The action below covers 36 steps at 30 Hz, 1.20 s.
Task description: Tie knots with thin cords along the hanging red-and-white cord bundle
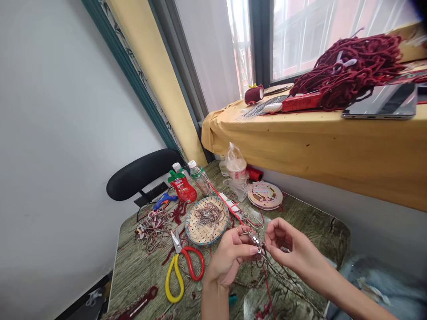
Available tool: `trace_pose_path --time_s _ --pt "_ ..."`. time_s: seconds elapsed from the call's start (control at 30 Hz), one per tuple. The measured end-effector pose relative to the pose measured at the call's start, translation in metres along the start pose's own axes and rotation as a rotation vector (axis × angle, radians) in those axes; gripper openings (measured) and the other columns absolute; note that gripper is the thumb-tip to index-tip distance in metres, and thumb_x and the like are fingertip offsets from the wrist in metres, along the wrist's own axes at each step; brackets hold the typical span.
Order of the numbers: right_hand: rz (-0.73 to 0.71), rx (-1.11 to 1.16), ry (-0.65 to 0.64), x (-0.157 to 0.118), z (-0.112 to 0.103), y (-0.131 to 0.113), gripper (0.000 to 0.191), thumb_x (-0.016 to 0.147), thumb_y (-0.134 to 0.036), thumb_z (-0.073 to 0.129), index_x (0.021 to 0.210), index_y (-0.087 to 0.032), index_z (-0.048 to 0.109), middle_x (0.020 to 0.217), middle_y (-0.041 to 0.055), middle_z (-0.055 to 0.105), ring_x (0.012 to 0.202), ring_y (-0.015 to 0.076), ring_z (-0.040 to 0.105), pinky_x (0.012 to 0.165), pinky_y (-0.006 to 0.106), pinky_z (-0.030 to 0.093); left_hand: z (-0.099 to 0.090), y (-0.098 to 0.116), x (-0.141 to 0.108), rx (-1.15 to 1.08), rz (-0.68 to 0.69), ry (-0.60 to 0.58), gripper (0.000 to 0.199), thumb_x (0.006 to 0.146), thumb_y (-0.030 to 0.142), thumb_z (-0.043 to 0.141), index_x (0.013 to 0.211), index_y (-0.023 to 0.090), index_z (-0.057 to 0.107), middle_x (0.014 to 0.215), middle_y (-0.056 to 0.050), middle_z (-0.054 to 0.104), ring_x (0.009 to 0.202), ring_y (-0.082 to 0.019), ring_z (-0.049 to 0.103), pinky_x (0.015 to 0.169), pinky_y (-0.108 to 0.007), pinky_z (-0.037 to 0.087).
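Note:
My left hand [230, 251] pinches a braided cord piece with shiny silvery parts [256, 242] between thumb and fingers. Close beside it, my right hand [283, 240] has its thumb and fingertips pinched at the same piece, on the dark cords at its edge. Several thin dark cords [283, 278] trail from the piece down to the right, and a red cord [267, 289] hangs below. Left of my hands lie scissors [182, 253] with one red and one yellow handle, blades partly apart. Beyond them sits a woven basket [192, 231] with tangled thin cord inside.
A heap of cord scraps [153, 231] and a blue glue gun [165, 201] lie left on the table. Behind stand a red pouch [184, 189], a bottle [201, 180] and a bagged cup [236, 169]. Dark red yarn [353, 66] and a tablet [382, 102] rest on the yellow-covered ledge.

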State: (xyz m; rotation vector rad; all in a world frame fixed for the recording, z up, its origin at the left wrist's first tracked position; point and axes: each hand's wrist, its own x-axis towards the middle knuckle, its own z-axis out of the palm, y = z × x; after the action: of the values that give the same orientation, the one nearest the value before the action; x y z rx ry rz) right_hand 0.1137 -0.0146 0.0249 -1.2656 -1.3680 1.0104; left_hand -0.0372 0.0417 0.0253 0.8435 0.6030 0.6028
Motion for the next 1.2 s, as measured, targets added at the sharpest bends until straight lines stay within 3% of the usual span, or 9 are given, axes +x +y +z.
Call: trace_pose_path --time_s 0.07,0.17,0.3,0.4,0.5,0.7,0.9,1.03,1.2 --pt "-0.009 -0.063 -0.022 -0.005 -0.005 -0.006 0.017 0.077 -0.02 0.048 0.091 -0.023 0.039 0.071 -0.003 0.053 0.063 0.0107 0.049 0.058 0.023 0.043 0.0 0.001 -0.001 -0.001 0.0 0.005 0.038 0.057 0.006 0.065 0.091 0.01 0.049 0.075 -0.004 0.059 0.061 -0.009 0.054 0.059 -0.022 0.042" --pt "-0.099 -0.28 0.098 -0.014 -0.008 -0.015 0.022 0.079 -0.025 0.049 0.098 -0.024 0.039 0.076 -0.0011 0.053 0.065 0.0121 0.051 0.059 0.025 0.043 0.001 0.004 -0.002 0.004 0.013 0.014 0.036 0.058 0.006 0.067 0.09 0.009 0.05 0.076 -0.005 0.06 0.062 -0.008 0.054 0.058 -0.02 0.042" --pt "-0.333 -0.572 0.155 -0.02 -0.002 -0.021 0.016 0.077 -0.025 0.053 0.09 -0.023 0.045 0.081 0.0015 0.052 0.073 0.0141 0.05 0.062 0.026 0.043 0.004 0.006 -0.004 0.001 0.029 0.043 0.033 0.059 0.007 0.067 0.087 0.01 0.051 0.072 -0.004 0.06 0.06 -0.008 0.054 0.055 -0.019 0.042" --pt "-0.348 -0.649 0.116 -0.018 0.006 -0.02 0.01 0.077 -0.025 0.053 0.086 -0.022 0.048 0.083 0.0026 0.053 0.076 0.0154 0.051 0.065 0.027 0.043 0.007 0.005 -0.004 -0.013 0.049 0.073 0.029 0.061 0.011 0.067 0.085 0.011 0.051 0.068 -0.001 0.059 0.057 -0.007 0.054 0.053 -0.019 0.043" --pt "-0.309 -0.632 0.124 -0.015 0.008 -0.02 0.004 0.08 -0.023 0.049 0.082 -0.021 0.051 0.081 0.0027 0.055 0.074 0.015 0.052 0.065 0.027 0.043 0.009 0.004 -0.003 -0.012 0.06 0.106 0.025 0.064 0.015 0.065 0.083 0.012 0.05 0.065 -0.001 0.059 0.055 -0.007 0.053 0.054 -0.021 0.044" --pt "-0.208 -0.458 0.12 -0.015 0.003 -0.028 0.014 0.083 -0.026 0.043 0.073 -0.02 0.052 0.072 0.0009 0.055 0.066 0.013 0.052 0.059 0.024 0.042 0.015 0.006 -0.003 -0.003 0.076 0.15 0.023 0.065 0.015 0.064 0.081 0.012 0.049 0.063 0.0 0.059 0.053 -0.007 0.054 0.054 -0.02 0.044" --pt "-0.326 -0.471 0.279 -0.019 0.006 -0.021 0.008 0.079 -0.023 0.049 0.072 -0.02 0.053 0.072 0.0013 0.055 0.066 0.0136 0.051 0.06 0.025 0.041 0.019 0.008 -0.005 -0.001 0.09 0.156 0.023 0.065 0.015 0.064 0.08 0.011 0.048 0.061 -0.002 0.061 0.053 -0.007 0.055 0.053 -0.019 0.043" --pt "-0.083 -0.303 0.226 -0.019 0.006 -0.02 0.018 0.081 -0.03 0.045 0.07 -0.02 0.054 0.065 0.0002 0.057 0.06 0.0125 0.053 0.053 0.022 0.042 0.02 0.008 -0.006 -0.002 0.11 0.143 0.023 0.065 0.016 0.064 0.08 0.012 0.048 0.062 -0.003 0.062 0.055 -0.009 0.056 0.055 -0.02 0.043" --pt "-0.311 -0.38 0.237 -0.021 0.003 -0.017 0.006 0.078 -0.024 0.052 0.075 -0.02 0.056 0.075 0.002 0.058 0.069 0.0141 0.053 0.062 0.024 0.042 0.022 0.008 -0.006 0.018 0.129 0.171 0.023 0.065 0.019 0.065 0.081 0.011 0.05 0.061 -0.002 0.061 0.053 -0.009 0.055 0.056 -0.022 0.043"
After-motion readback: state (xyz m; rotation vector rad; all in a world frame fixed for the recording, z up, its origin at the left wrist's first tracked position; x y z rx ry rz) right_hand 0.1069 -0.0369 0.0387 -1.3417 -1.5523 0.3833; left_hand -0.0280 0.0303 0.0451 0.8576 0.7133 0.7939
